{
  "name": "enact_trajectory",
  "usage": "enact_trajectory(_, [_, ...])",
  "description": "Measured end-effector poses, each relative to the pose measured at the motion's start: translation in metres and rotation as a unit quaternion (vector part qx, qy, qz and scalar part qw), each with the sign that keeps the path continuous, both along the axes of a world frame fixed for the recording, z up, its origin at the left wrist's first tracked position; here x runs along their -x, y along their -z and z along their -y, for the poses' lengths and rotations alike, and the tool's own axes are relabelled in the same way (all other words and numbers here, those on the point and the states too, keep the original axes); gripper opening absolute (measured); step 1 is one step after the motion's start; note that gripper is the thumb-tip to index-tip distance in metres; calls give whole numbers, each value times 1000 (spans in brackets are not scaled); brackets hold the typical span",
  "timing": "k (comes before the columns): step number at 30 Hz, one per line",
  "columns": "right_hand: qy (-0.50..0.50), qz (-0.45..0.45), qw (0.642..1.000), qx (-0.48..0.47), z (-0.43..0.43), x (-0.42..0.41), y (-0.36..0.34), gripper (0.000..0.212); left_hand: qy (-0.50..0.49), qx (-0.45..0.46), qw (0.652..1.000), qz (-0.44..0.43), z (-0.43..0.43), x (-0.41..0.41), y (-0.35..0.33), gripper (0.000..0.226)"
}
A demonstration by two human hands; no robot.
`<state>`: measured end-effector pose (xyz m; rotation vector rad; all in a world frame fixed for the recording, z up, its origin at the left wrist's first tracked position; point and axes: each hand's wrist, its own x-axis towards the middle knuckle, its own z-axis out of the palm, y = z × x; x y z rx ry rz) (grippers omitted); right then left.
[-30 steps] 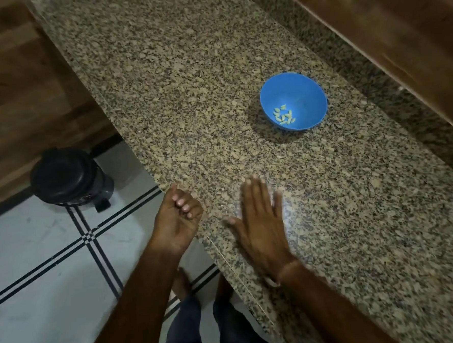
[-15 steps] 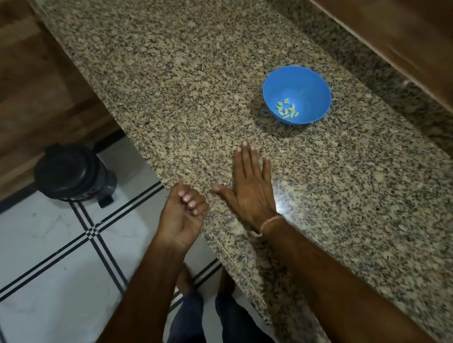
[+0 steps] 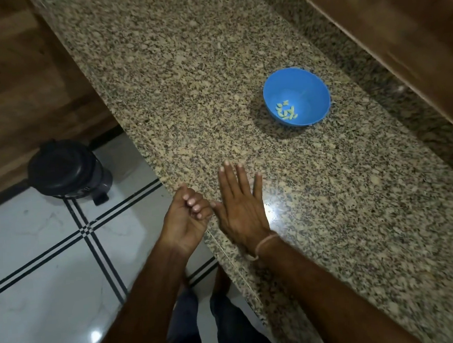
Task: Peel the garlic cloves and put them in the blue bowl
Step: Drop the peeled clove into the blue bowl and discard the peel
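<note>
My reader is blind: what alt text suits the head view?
A person's right hand lies flat, fingers straight, on a speckled granite counter, beside the left hand, curled at the counter's edge. Farther back, a blue bowl holds peeled garlic cloves.

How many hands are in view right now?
2. The left hand, fingers curled, is beside the counter edge over the floor; the right hand lies flat on the counter.

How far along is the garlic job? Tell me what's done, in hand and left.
Done: peeled cloves lie in the blue bowl. In hand: the right hand lies flat on the countertop by its edge; the left hand is curled just off that edge, contents hidden. Left: no unpeeled garlic shows, so probably only clearing up.
</note>
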<state>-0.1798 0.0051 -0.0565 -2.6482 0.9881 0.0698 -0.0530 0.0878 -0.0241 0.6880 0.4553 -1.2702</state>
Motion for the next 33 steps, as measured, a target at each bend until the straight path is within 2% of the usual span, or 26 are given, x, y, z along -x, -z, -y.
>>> enact_trajectory(3, [8, 98, 993, -70, 14, 8, -4, 83, -2, 2, 1000, 4, -2, -3, -1, 47])
enact_trajectory(5, [17, 163, 982, -93, 28, 14, -7, 82, -9, 5, 1000, 2, -4, -6, -1, 42])
enact_trajectory(10, [-32, 253, 966, -47, 39, -2, -4, 40, -12, 3, 1000, -1, 0, -10, 1, 41])
enact_trajectory(13, [-20, 279, 960, -27, 35, -8, 0, 16, -4, -1, 1000, 3, 3, -10, -1, 51])
enact_trajectory(15, [-16, 266, 964, -4, 35, -14, 0, 13, 0, -7, 1000, 0, 5, -10, -3, 56])
enact_trajectory(19, [-31, 190, 979, 62, 37, -36, -3, 23, 4, -7, 1000, -2, 6, -15, -3, 50])
enact_trajectory(22, [-42, 137, 984, 104, 35, -32, -5, 28, 4, -13, 1000, -11, 5, -17, -3, 54])
enact_trajectory(24, [-51, 102, 989, 94, 18, -18, -9, 32, 9, -15, 1000, -10, 4, -20, -2, 51])
enact_trajectory(26, [-42, 77, 994, 61, 0, -2, -14, 27, 17, -16, 1000, -15, 2, -22, -4, 51])
enact_trajectory(28, [49, 97, 994, -34, -9, 1, -22, 17, 20, -14, 999, -24, -1, -27, -7, 51])
enact_trajectory(29, [122, 149, 971, -141, -9, -8, -29, 17, 17, -10, 999, -27, -3, -31, -9, 52])
enact_trajectory(30, [190, 207, 922, -265, -8, -19, -38, 22, 14, -4, 999, -29, -5, -37, -11, 54])
enact_trajectory(31, [253, 259, 858, -365, -10, -34, -49, 28, 10, 2, 1000, -29, -7, -43, -14, 55])
enact_trajectory(33, [343, 312, 727, -506, -18, -71, -65, 35, -2, 9, 1000, -25, -13, -60, -21, 56])
